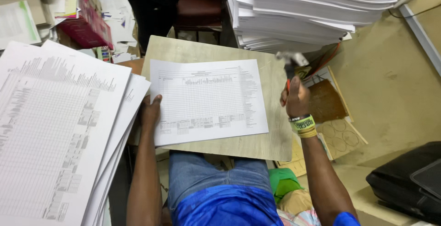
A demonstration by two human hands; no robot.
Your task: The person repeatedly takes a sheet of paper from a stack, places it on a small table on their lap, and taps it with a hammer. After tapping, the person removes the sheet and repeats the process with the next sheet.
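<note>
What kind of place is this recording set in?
Probably a small print or paper-binding workshop. Tall piles of white sheets fill the back, more printed table forms lie at the left, and the right hand raises a hammer over a printed sheet that the left hand steadies on a board.

Small pale wooden board (271, 139) rests across the person's lap as the work surface. One printed sheet with a table grid (207, 100) lies flat on it, covering most of the board, edges bare around it.
</note>
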